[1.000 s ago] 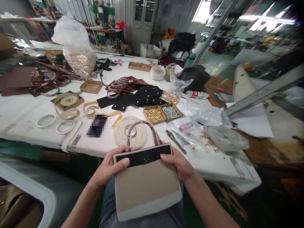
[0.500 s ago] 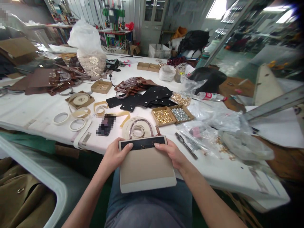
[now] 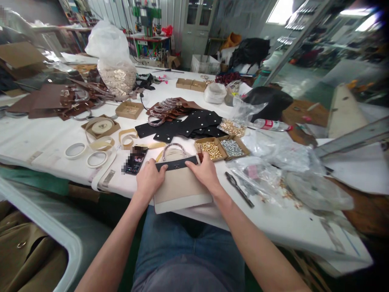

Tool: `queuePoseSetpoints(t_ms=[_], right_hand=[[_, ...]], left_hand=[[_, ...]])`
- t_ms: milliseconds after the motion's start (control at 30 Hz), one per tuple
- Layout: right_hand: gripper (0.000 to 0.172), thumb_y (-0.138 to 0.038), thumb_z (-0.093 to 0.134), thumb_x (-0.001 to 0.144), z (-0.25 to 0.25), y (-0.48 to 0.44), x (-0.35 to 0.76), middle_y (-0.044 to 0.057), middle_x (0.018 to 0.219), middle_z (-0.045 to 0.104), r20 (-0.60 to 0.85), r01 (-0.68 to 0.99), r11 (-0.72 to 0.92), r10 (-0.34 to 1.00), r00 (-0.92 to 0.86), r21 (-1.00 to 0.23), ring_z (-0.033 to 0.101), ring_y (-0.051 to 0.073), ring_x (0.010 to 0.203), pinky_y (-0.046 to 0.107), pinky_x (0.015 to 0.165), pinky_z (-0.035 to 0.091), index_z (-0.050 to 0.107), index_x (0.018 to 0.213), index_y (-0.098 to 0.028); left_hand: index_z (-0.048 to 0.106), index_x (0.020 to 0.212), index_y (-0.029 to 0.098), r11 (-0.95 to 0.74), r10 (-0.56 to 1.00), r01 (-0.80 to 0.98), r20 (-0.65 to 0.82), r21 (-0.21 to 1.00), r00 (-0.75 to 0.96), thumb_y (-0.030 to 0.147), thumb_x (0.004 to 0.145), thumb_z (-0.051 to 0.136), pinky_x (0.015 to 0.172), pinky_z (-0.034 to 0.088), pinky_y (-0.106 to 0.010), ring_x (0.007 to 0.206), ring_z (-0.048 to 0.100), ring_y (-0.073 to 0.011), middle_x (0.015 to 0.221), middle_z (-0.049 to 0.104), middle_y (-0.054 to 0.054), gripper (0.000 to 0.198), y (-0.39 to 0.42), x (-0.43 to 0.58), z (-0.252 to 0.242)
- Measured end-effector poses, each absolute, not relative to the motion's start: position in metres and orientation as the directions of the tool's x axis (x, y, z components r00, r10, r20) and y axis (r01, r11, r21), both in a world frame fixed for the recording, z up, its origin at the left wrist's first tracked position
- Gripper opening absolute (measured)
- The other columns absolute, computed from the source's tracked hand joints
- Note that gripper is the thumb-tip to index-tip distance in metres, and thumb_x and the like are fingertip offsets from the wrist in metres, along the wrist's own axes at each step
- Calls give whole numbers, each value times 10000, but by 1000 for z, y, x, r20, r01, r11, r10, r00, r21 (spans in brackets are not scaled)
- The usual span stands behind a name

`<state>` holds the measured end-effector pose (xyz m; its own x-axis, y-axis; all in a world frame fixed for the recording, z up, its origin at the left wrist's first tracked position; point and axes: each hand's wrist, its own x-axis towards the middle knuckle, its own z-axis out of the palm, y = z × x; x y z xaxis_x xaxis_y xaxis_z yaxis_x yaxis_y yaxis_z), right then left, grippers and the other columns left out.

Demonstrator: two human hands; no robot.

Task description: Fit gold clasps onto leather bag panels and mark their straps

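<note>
A small handbag (image 3: 180, 186) with a beige front, white base, black top band and a wrapped reddish handle lies at the near edge of the white table (image 3: 45, 138). My left hand (image 3: 149, 180) grips its upper left corner, thumb on the black band. My right hand (image 3: 206, 174) grips the upper right corner the same way. The bag's lower edge hangs slightly over the table edge above my lap.
Two small boxes of gold studs (image 3: 209, 149) and silver studs (image 3: 231, 147) sit just beyond the bag. Pliers (image 3: 238, 188) lie to the right, a phone (image 3: 135, 159) and tape rolls (image 3: 86, 154) to the left. Black panels (image 3: 188, 123), brown bags (image 3: 57, 99) and plastic bags (image 3: 273, 146) lie further back.
Both hands have carried the handbag forward from above my lap onto the table edge. The view has tilted up a little.
</note>
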<state>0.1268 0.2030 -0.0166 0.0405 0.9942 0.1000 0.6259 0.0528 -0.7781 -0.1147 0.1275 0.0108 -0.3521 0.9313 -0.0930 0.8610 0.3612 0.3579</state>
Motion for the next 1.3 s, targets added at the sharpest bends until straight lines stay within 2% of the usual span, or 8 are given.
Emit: queuePoseSetpoints(t_ms=[200, 400, 500, 600, 700, 1033, 1133, 1300], right_hand=[[708, -568, 855, 909, -23, 199, 124, 184, 1394, 745, 124, 744, 40, 991, 58, -667, 727, 408, 1232, 542, 1034, 598, 571, 1454, -218], [795, -456, 808, 999, -20, 185, 115, 224, 1588, 586, 328, 763, 198, 944, 20, -616, 580, 426, 1463, 589, 1152, 563, 458, 1666, -203], [670, -340, 735, 1069, -12, 177, 113, 208, 1708, 473, 462, 795, 338, 883, -83, -504, 455, 454, 1572, 669, 1253, 457, 500, 1689, -243], [412, -229, 625, 1119, -15, 175, 115, 151, 1549, 627, 454, 699, 523, 836, -308, -488, 576, 395, 1441, 626, 1240, 479, 689, 1524, -271], [329, -205, 612, 1126, -25, 179, 120, 107, 1352, 711, 395, 542, 601, 797, -456, -587, 677, 318, 1277, 515, 1138, 574, 771, 1403, -283], [280, -186, 717, 1096, -32, 182, 121, 103, 1337, 703, 389, 499, 569, 818, -424, -653, 683, 285, 1235, 468, 1126, 562, 811, 1352, -250], [259, -226, 732, 1113, -30, 177, 123, 84, 1373, 699, 378, 530, 572, 817, -436, -626, 668, 259, 1263, 432, 1150, 538, 799, 1361, -255], [250, -321, 724, 1146, -41, 182, 134, 67, 1426, 692, 371, 585, 592, 805, -464, -554, 647, 230, 1299, 399, 1197, 491, 774, 1381, -256]], left_hand=[[589, 1374, 223, 369, 924, 804, -91, 467, -372, 677, 1077, 621, 940, 572, -479, 1221, 778, -433, 1282, 802, -209, 543, 125, -112, -2], [563, 1440, 231, 319, 924, 789, 12, 525, -381, 596, 1061, 701, 992, 580, -484, 1273, 741, -412, 1402, 720, -187, 544, 125, -109, -7], [556, 1458, 236, 275, 927, 786, 63, 554, -369, 519, 1032, 757, 1015, 580, -485, 1289, 720, -403, 1423, 671, -180, 550, 129, -108, -9], [588, 1362, 261, 256, 943, 721, -4, 645, -332, 491, 996, 804, 1021, 577, -472, 1236, 728, -372, 1309, 679, -133, 483, 134, -111, -11], [594, 1352, 284, 272, 947, 686, -59, 674, -317, 505, 961, 840, 992, 578, -469, 1143, 741, -352, 1261, 657, -112, 512, 138, -112, -10], [656, 1320, 249, 47, 951, 693, 179, 720, -251, 452, 949, 786, 1170, 545, -549, 1261, 678, -364, 1257, 667, -128, 443, 141, -109, -33], [643, 1397, 256, 5, 939, 708, 240, 706, -246, 517, 921, 760, 1193, 540, -611, 1303, 660, -404, 1318, 671, -136, 556, 142, -110, -44], [759, 1347, 322, 28, 975, 739, 143, 673, -168, 662, 940, 699, 1063, 628, -603, 1048, 719, -356, 1317, 674, -101, 534, 157, -124, -66]])
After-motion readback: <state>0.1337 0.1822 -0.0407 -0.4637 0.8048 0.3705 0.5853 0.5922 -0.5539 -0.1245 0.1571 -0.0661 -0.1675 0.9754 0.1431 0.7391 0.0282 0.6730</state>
